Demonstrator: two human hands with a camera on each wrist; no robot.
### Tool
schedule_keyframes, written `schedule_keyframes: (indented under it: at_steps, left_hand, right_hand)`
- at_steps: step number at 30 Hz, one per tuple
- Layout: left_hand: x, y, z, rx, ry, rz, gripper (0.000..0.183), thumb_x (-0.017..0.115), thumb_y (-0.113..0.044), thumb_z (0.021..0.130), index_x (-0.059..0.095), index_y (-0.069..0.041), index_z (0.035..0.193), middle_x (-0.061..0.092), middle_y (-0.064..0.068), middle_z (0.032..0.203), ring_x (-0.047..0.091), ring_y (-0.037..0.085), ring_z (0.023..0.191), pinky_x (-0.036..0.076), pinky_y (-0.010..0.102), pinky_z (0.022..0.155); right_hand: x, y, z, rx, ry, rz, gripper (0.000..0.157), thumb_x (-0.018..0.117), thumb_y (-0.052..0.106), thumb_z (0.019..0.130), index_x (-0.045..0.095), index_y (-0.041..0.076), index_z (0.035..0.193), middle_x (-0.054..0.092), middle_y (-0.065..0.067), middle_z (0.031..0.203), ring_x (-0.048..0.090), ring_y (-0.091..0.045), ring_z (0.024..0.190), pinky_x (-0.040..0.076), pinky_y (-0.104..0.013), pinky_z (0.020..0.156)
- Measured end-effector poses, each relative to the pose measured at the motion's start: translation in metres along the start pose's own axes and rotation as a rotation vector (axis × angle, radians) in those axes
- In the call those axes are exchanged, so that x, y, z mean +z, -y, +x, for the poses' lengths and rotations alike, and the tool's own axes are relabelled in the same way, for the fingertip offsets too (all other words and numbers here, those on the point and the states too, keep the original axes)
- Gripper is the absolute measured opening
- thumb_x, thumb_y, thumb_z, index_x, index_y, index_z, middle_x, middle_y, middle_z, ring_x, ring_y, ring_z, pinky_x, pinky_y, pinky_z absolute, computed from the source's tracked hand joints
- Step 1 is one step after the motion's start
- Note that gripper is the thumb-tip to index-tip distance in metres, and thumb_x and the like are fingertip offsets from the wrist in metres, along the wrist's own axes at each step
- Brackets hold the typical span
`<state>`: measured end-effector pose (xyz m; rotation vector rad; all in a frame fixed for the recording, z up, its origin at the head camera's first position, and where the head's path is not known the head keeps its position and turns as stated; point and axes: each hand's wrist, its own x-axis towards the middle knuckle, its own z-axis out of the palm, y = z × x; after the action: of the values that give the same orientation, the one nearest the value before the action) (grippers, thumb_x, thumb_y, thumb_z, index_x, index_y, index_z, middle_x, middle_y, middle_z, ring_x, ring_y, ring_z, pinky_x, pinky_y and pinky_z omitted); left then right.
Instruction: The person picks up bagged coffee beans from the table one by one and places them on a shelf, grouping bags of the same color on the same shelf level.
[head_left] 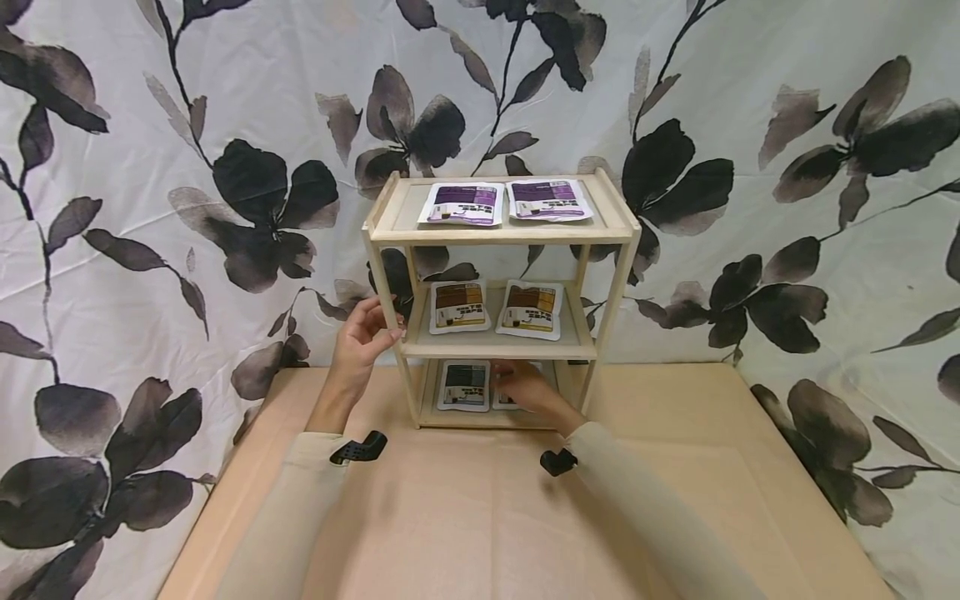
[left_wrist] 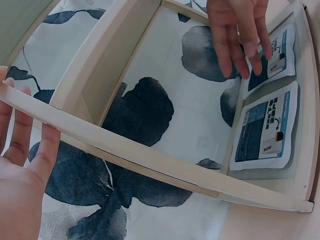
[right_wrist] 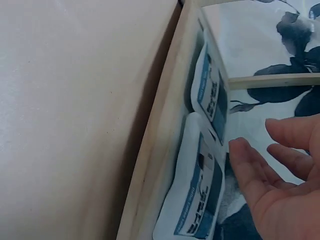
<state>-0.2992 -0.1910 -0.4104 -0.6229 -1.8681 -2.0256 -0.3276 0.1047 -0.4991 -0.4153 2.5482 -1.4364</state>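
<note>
A small three-tier wooden shelf rack (head_left: 498, 350) stands on the table. My left hand (head_left: 358, 350) grips its left front post (left_wrist: 125, 140) near the middle tier, thumb and fingers on either side. Two white pouches with dark blue labels lie side by side on the bottom tier: the left pouch (head_left: 463, 386) and the right pouch (right_wrist: 197, 185). My right hand (head_left: 528, 390) reaches into the bottom tier over the right pouch, partly hiding it in the head view. In the right wrist view its fingers are extended, with nothing between them, and stand apart from the pouches.
On the middle tier lie two brown-and-yellow pouches (head_left: 459, 306). Two purple pouches (head_left: 465, 204) lie on the top tier. The table (head_left: 480, 508) extends in front of the rack, and a floral cloth (head_left: 750, 125) hangs behind it. Each wrist carries a black device (head_left: 358, 447).
</note>
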Motion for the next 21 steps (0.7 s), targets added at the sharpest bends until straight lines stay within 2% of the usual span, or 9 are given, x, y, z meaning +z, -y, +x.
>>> schedule_keyframes:
  at_steps: [3,6,8,13,15,17,21]
  left_hand:
    - [0.000,0.000,0.000,-0.002,-0.002,0.000,0.052,0.066,0.010,0.091,0.049,0.006,0.140,0.065,0.004,0.105,0.060,0.018,0.100,0.048,0.031,0.091]
    - [0.000,-0.001,0.000,-0.001,-0.004,0.000,0.052,0.065,0.010,0.091,0.048,0.007,0.140,0.064,0.009,0.107,0.060,0.019,0.100,0.048,0.032,0.091]
    - [-0.001,0.000,0.000,0.002,-0.004,-0.001,0.050,0.065,0.010,0.091,0.052,0.002,0.139,0.064,0.013,0.108,0.060,0.020,0.099,0.047,0.034,0.091]
    - [-0.001,0.000,0.000,0.011,-0.003,0.000,0.050,0.065,0.011,0.090,0.056,-0.002,0.137,0.065,0.006,0.106,0.060,0.019,0.099,0.047,0.033,0.091]
    - [-0.001,-0.001,0.000,0.010,-0.006,0.007,0.050,0.065,0.011,0.090,0.054,0.000,0.138,0.066,0.001,0.105,0.060,0.019,0.099,0.048,0.032,0.091]
    - [-0.002,-0.001,-0.001,0.012,-0.008,0.015,0.051,0.065,0.011,0.090,0.053,0.001,0.138,0.065,0.003,0.105,0.060,0.020,0.099,0.046,0.035,0.092]
    - [-0.003,-0.001,-0.001,0.017,-0.010,0.023,0.050,0.066,0.010,0.090,0.057,-0.004,0.137,0.064,0.015,0.108,0.059,0.022,0.100,0.044,0.038,0.094]
  right_hand:
    - [-0.004,-0.001,-0.004,-0.031,-0.013,-0.021,0.049,0.053,0.003,0.098,0.049,-0.001,0.147,0.055,-0.027,0.141,0.059,-0.037,0.121,0.052,-0.042,0.088]
    - [-0.006,-0.003,-0.007,-0.039,-0.017,-0.009,0.049,0.056,0.003,0.097,0.050,-0.004,0.145,0.057,-0.027,0.139,0.059,-0.038,0.124,0.053,-0.042,0.093]
    - [-0.008,-0.003,-0.011,-0.037,-0.004,-0.002,0.050,0.058,0.004,0.096,0.049,-0.005,0.145,0.058,-0.026,0.137,0.061,-0.037,0.122,0.053,-0.042,0.093]
    - [-0.012,0.003,-0.025,-0.046,0.045,-0.004,0.053,0.062,0.010,0.098,0.047,-0.004,0.147,0.060,-0.026,0.134,0.063,-0.036,0.117,0.055,-0.042,0.091]
    - [-0.013,0.005,-0.029,-0.061,0.054,-0.008,0.053,0.061,0.013,0.099,0.047,-0.003,0.147,0.061,-0.026,0.134,0.064,-0.034,0.116,0.055,-0.041,0.090]
    - [-0.013,0.006,-0.033,-0.075,0.063,0.008,0.053,0.061,0.014,0.099,0.048,-0.004,0.146,0.062,-0.026,0.132,0.065,-0.034,0.114,0.056,-0.039,0.089]
    - [-0.015,0.009,-0.040,-0.107,0.071,0.007,0.051,0.060,0.014,0.099,0.049,-0.007,0.144,0.064,-0.027,0.128,0.066,-0.034,0.112,0.056,-0.036,0.086]
